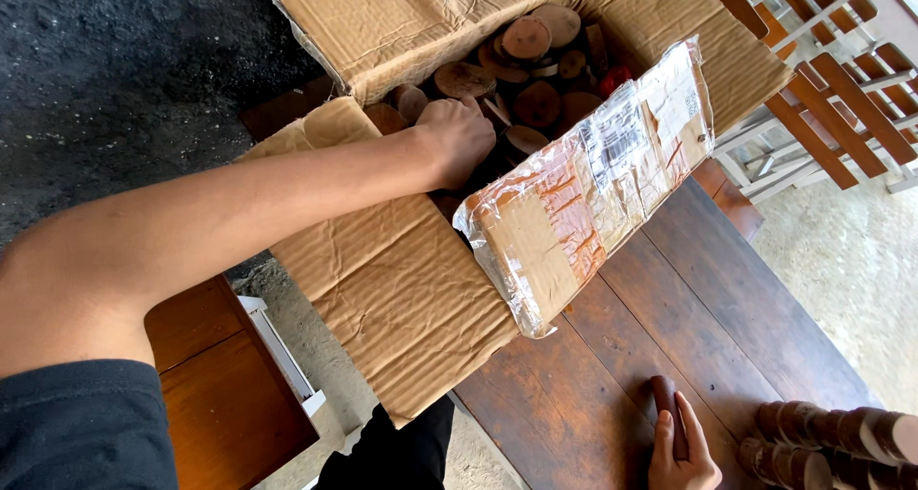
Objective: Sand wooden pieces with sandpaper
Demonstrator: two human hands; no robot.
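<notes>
The open cardboard box (402, 289) lies across the dark plank table (688, 289), its flaps folded outward. The flap to the right of the left hand's fingers is wrapped in clear crinkled tape (583, 203); on its upper half sits a pale rectangular shipping label (669, 98) and below it a smaller white label with dark bars (617, 141). Orange-brown tape stripes cross its lower half.

Step in hand, as judged: picking round wooden slices (531, 69) out of the box. The slices fill the box interior just beyond and to the right of the left fingertips, brown faces up, bark at the rims; one small red item (617, 77) lies among them at the far side.

The left hand (457, 138) reaches into the box mouth, fingers curled downward and close together among the slices. Whether they already pinch a slice cannot be told; the fingertips are hidden.

The right hand (681, 452) rests on the table at the near edge, fingers pressed together over a dark wooden piece (666, 409) lying flat. Just right of those fingers lie stacked rolls of slices (832, 442).

The next move, as judged, calls for a firm close on one slice and a lift clear of the taped flap

White and orange chairs (832, 98) stand beyond the table
</notes>
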